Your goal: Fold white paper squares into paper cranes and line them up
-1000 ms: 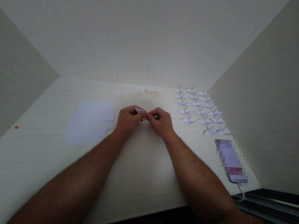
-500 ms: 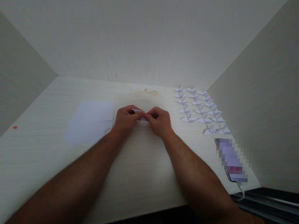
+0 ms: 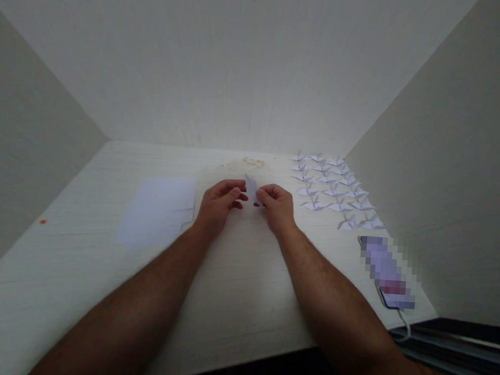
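A small folded piece of white paper [image 3: 250, 188] stands up between my hands over the middle of the table. My right hand [image 3: 278, 205] pinches its right lower side between thumb and fingers. Just left of the paper, my left hand [image 3: 221, 204] has its fingers apart and holds nothing; its fingertips are close to the paper's edge. To the right, several white folded paper cranes [image 3: 338, 207] stand in rows. On the left lies a stack of white paper sheets [image 3: 158, 207].
A phone [image 3: 387, 274], its screen blurred out, lies at the right edge with a white cable [image 3: 403, 324] plugged in. Brownish marks [image 3: 254, 162] show near the back wall. A small red spot [image 3: 42, 222] is at the far left. Walls enclose the table on three sides.
My left hand has let go of the folded paper and its fingers have spread. The paper has turned more upright in my right hand. The camera view has shifted slightly.
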Motion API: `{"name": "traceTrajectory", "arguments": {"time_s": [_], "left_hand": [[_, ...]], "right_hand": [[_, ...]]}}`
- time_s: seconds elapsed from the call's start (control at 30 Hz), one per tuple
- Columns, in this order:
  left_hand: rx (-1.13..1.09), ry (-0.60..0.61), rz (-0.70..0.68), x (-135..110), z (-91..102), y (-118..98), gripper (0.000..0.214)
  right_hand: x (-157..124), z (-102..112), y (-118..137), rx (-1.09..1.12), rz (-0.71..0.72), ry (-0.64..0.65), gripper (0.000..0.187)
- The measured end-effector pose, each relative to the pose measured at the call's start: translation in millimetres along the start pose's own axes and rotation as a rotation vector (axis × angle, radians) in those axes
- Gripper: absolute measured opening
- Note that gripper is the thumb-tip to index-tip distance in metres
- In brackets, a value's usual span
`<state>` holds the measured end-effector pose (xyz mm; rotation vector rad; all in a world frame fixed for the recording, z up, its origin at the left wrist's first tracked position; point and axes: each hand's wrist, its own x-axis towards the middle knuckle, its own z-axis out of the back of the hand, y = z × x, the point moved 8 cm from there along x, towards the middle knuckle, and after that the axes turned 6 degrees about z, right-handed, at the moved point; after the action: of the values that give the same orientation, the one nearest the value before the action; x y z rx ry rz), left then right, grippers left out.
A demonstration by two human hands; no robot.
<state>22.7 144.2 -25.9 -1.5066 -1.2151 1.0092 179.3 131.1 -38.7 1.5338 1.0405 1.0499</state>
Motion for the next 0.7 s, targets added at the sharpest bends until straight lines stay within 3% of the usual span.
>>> {"name": "traceTrajectory", "arguments": {"time_s": [0.17,0.7], "left_hand": [[0.123,-0.036,-0.035,0.6,1.1,-1.8,0.020],[0.003,-0.069,0.025,2.5,-1.8,-0.6,0.020]], "right_hand": [[0.7,-1.6,-2.0,0.032,-0.002,0.020,0.025],[1.4,-7.9,2.4,-0.184,0.059,0.108,0.019]]}}
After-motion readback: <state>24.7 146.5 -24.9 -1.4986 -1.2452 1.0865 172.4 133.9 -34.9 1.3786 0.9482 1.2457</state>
